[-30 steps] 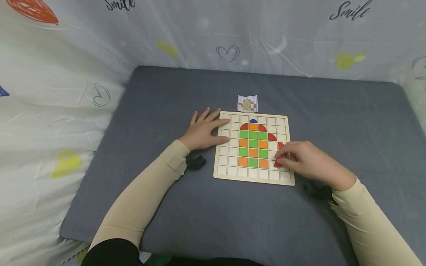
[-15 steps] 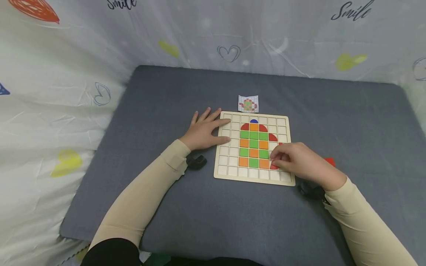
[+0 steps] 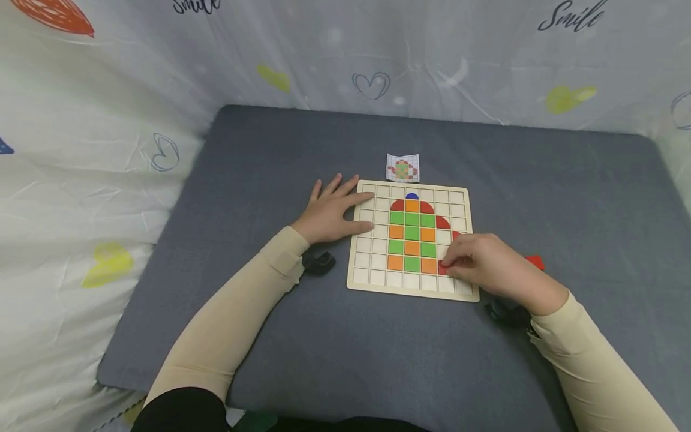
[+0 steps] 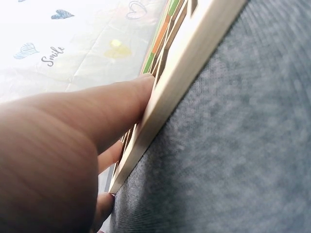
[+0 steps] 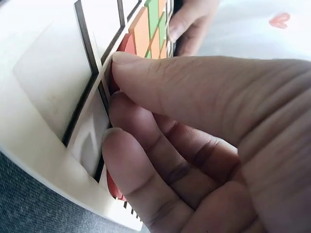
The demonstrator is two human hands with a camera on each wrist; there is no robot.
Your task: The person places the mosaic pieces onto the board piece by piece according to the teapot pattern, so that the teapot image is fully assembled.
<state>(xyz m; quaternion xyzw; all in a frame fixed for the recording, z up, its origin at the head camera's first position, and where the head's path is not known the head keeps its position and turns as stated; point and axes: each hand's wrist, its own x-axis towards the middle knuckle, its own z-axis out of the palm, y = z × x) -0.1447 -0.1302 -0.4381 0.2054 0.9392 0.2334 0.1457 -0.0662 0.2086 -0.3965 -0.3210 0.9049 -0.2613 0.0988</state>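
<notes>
A wooden grid board (image 3: 378, 278) lies on the table, with green, orange, red and blue tiles set in its cells. My left hand (image 3: 328, 219) is spread at its left edge, thumb and index fingertip over the rim, as the left wrist view also shows. With curled fingers and thumb, my right hand (image 3: 493, 264) holds a red tile (image 3: 442, 269) at the cell right of the lowest orange tile (image 3: 429, 266). In the right wrist view the thumb presses on that red tile (image 5: 128, 44). Its exact shape is partly covered by the fingers.
A small printed card (image 3: 402, 168) with a coloured pattern lies just beyond the board. Another red piece (image 3: 535, 262) is on the grey table (image 3: 302, 336), partly behind my right wrist. A second red tile (image 3: 456, 234) on the board is half hidden by my right hand.
My right hand has shifted left with the red tile, which now sits against the lowest orange tile. The red piece beside the right wrist has come into view. My left hand stays put.
</notes>
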